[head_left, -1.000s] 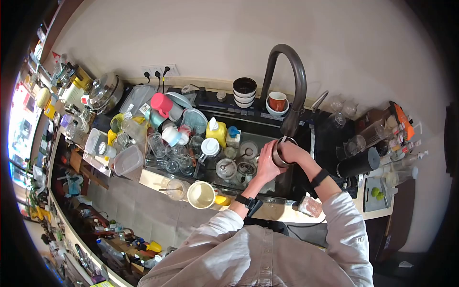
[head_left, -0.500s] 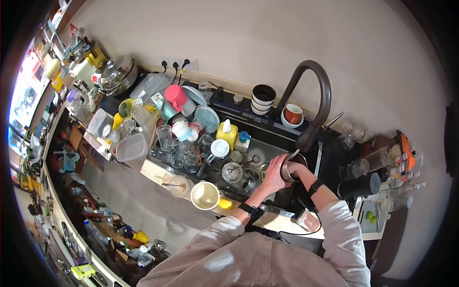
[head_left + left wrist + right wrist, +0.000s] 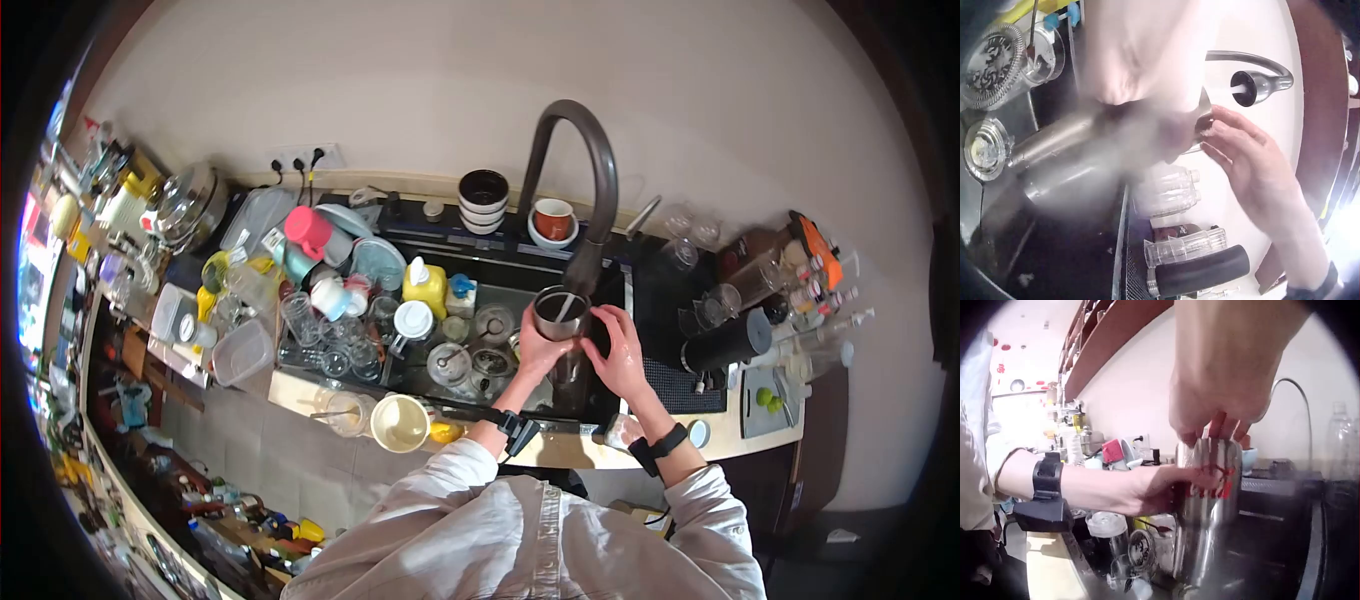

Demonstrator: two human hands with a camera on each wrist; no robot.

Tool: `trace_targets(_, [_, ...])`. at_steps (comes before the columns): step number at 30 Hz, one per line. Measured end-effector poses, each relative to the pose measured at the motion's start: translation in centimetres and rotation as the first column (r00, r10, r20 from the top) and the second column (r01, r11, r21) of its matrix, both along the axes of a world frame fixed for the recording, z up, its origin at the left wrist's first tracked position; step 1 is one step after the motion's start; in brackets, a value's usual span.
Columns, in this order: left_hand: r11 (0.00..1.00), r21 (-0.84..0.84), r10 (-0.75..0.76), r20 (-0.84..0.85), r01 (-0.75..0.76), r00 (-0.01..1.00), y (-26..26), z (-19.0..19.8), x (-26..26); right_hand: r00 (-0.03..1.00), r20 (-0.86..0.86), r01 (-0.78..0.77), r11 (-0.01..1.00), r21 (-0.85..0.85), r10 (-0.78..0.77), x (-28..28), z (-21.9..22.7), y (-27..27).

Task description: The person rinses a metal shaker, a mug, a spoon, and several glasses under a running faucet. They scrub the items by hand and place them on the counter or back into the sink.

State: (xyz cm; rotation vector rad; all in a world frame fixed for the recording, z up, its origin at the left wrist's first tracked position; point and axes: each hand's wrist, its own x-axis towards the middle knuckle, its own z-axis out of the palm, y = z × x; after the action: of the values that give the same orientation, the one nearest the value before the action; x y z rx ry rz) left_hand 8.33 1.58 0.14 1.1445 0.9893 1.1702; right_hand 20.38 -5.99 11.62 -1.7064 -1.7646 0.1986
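A tall stainless steel tumbler (image 3: 562, 310) with red markings stands upright in my left hand (image 3: 540, 345), under the tap (image 3: 586, 265). My left fingers wrap round its side, as the right wrist view shows on the tumbler's wall (image 3: 1207, 515). Inside its mouth a pale streak of water shows. My right hand (image 3: 620, 352) is at the tumbler's right side, thumb and fingers loosely curved and fingertips right at the rim. In the left wrist view that right hand (image 3: 1257, 159) reaches toward the mouth, while blur covers much of the left hand's grip.
Left of the hands the sink holds glass jars and a strainer (image 3: 490, 366). A yellow soap bottle (image 3: 425, 288) stands behind them, with piled glasses and containers further left. Stacked bowls (image 3: 483, 200) and a red cup (image 3: 553, 218) sit behind; a black cylinder (image 3: 728, 342) lies at right.
My right hand has come out of the tumbler's mouth to its right side. My left hand still holds the tumbler, now upright under the tap. The head view has shifted.
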Motion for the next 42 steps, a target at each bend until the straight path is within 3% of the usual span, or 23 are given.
trace_targets(1, [0.995,-0.097,-0.031,0.051,0.036,0.998,0.1,0.2,-0.2,0.999,0.006,0.048,0.999,-0.021,-0.048,0.7,-1.7,-0.4])
trace_targets(3, [0.956,-0.283,-0.029,0.169,0.077,0.985,0.0,0.6,-0.5,0.976,-0.178,0.077,0.965,-0.249,-0.124,2.1,-5.8,-1.1])
trace_targets(4, [0.930,-0.354,-0.006,0.247,0.096,0.969,0.1,0.3,-0.4,0.941,-0.306,0.017,0.924,-0.381,-0.144,2.5,-6.9,-1.1])
trace_targets(5, [0.898,-0.423,0.025,0.321,0.119,0.947,0.2,-0.4,-0.2,0.920,-0.377,-0.060,0.914,-0.402,-0.106,2.9,-7.9,-1.6])
trace_targets(7, [0.848,-0.476,-0.016,0.414,0.231,0.910,0.4,-1.1,0.0,0.983,-0.168,-0.021,0.858,-0.513,-0.076,2.8,-7.6,-1.8])
trace_targets(9, [0.812,-0.494,-0.054,0.468,0.311,0.882,0.5,-1.5,-0.1,0.985,-0.133,0.018,0.837,-0.546,-0.108,2.8,-6.6,-2.0])
trace_targets(13, [0.637,-0.650,0.130,0.620,0.414,0.774,1.2,-1.6,-0.4,0.976,-0.050,0.130,0.746,-0.653,-0.213,2.2,-3.3,-3.2])
trace_targets(14, [0.634,-0.653,0.100,0.600,0.414,0.794,1.4,-1.8,-0.5,0.986,-0.053,0.096,0.809,-0.580,-0.156,2.9,-4.4,-3.8])
trace_targets(17, [0.621,-0.656,-0.007,0.542,0.429,0.840,2.4,-3.7,0.0,0.873,-0.361,-0.137,0.547,-0.826,-0.327,2.6,-0.5,-4.1])
trace_targets(18, [0.628,-0.623,-0.076,0.547,0.467,0.834,2.9,-4.0,0.1,0.817,-0.453,-0.212,0.546,-0.811,-0.357,2.8,-0.7,-4.1])
trace_targets(21, [0.731,-0.553,-0.232,0.351,0.401,0.907,2.5,-4.0,0.2,0.674,-0.474,-0.227,0.452,-0.863,-0.566,3.5,0.8,-4.4])
trace_targets(22, [0.686,-0.529,-0.357,0.353,0.499,0.865,2.8,-3.1,-0.1,0.668,-0.456,-0.241,0.408,-0.881,-0.588,4.6,-0.4,-4.3])
trace_targets(25, [0.593,-0.527,-0.445,0.416,0.609,0.793,3.5,-2.7,-1.1,0.847,-0.321,-0.098,0.470,-0.877,-0.423,6.0,-1.6,-4.4])
trace_targets(26, [0.488,-0.546,-0.547,0.417,0.681,0.726,4.1,-2.4,-1.0,0.920,-0.301,-0.150,0.487,-0.860,-0.250,6.3,-1.6,-3.7])
trace_targets(27, [0.501,-0.538,-0.557,0.399,0.678,0.728,4.1,-2.1,-1.0,0.959,-0.219,-0.093,0.530,-0.843,-0.180,5.9,-1.2,-3.5])
trace_targets(29, [0.525,-0.524,-0.575,0.362,0.671,0.733,4.0,-1.9,-1.1,0.998,-0.034,0.005,0.618,-0.786,-0.052,5.2,-0.6,-3.5])
trace_targets(33, [0.486,-0.607,-0.525,0.372,0.629,0.765,3.7,-2.0,-1.4,0.987,0.164,0.096,0.826,-0.556,-0.004,3.8,0.2,-4.1])
trace_targets(34, [0.518,-0.617,-0.481,0.363,0.593,0.798,2.9,-1.0,-1.5,0.987,0.163,0.099,0.834,-0.542,-0.012,3.3,1.3,-4.0])
trace_targets(37, [0.491,-0.706,-0.362,0.368,0.510,0.857,2.9,-3.1,-1.0,0.998,0.064,0.018,0.893,-0.449,0.012,4.0,1.8,-3.8])
trace_targets(42, [0.562,-0.667,-0.154,0.497,0.489,0.854,2.0,-5.9,-0.2,0.990,-0.108,0.056,0.962,-0.268,-0.088,4.7,3.2,-3.3])
